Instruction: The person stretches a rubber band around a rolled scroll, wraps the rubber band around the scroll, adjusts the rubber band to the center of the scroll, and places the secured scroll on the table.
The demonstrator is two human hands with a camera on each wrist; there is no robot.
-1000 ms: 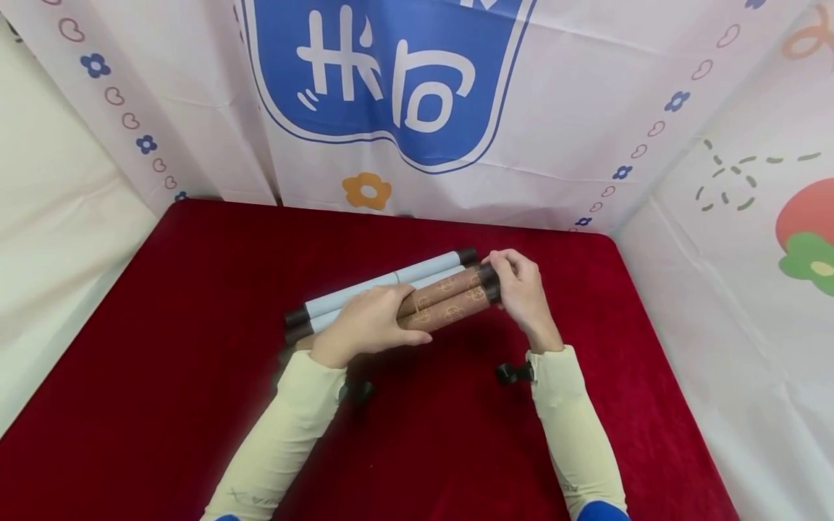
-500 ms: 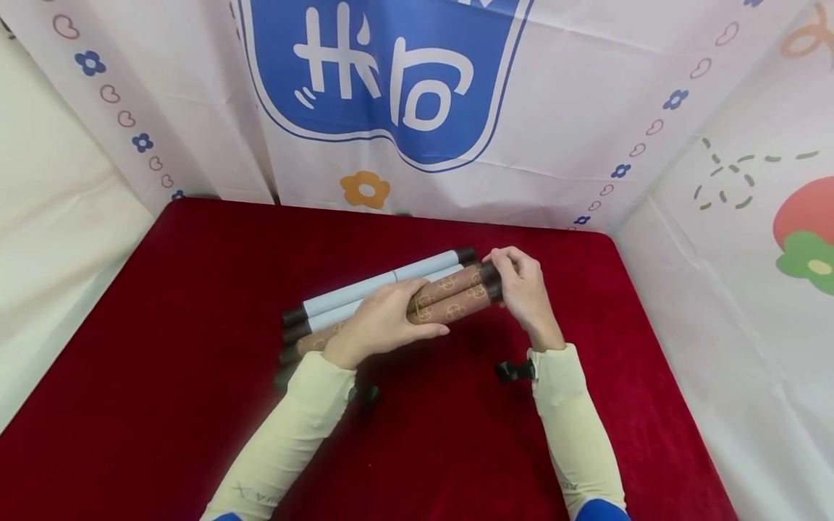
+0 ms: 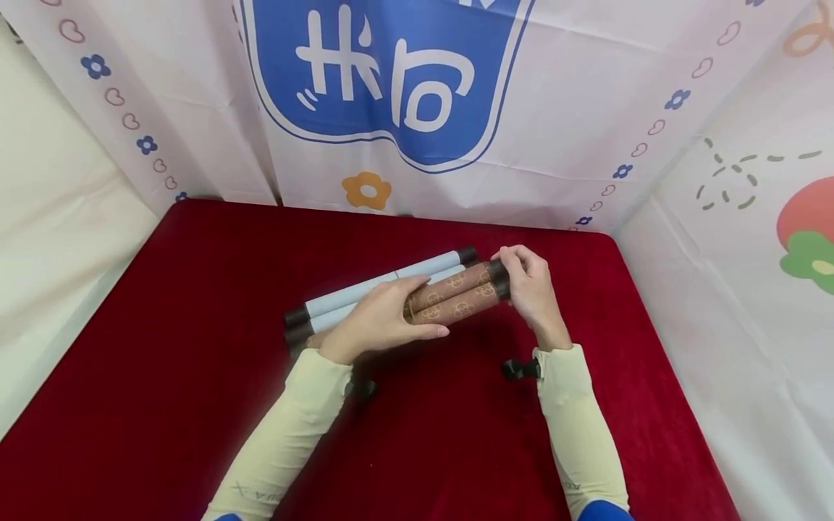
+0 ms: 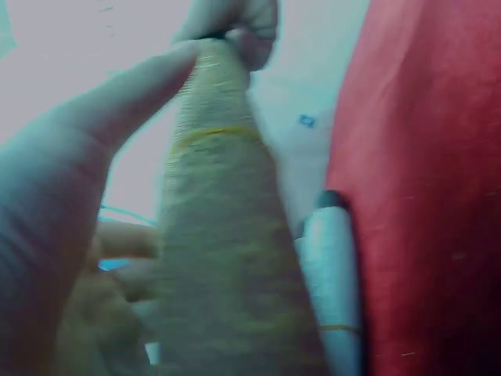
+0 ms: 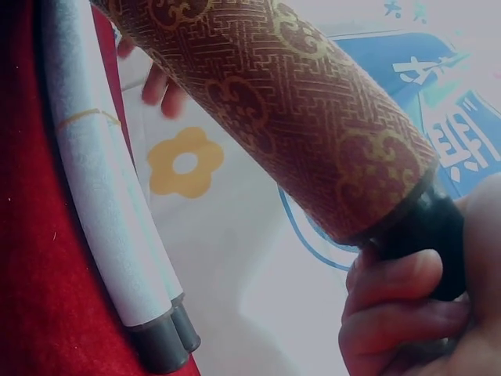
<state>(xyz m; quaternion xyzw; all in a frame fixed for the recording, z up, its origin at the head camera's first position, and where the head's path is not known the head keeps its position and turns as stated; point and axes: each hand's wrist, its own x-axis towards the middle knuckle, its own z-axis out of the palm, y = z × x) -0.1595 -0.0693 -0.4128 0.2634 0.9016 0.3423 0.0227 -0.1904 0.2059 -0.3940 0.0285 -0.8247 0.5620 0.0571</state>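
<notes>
A brown hanging scroll with gold patterns [image 3: 456, 304], rolled up as two side-by-side rolls, slants across the middle of the head view. My left hand [image 3: 381, 318] grips it round the middle, thumb on the near side. At its right end my right hand [image 3: 531, 293] holds the dark end knobs [image 5: 427, 235]. A thin yellow band [image 4: 219, 131] circles the brown roll. Behind it lies a light blue scroll [image 3: 358, 289] with dark ends, also in two rolls and tied with a band. My left hand and forearm hide most of the brown scroll's left end.
Red cloth [image 3: 163, 347] covers the table. A white printed backdrop [image 3: 554, 145] rises along its far edge, and further white sheets stand at the left and right sides.
The brown scroll and my right hand have shifted slightly right. My left hand has moved a little right along with it. The light blue scroll stays in place.
</notes>
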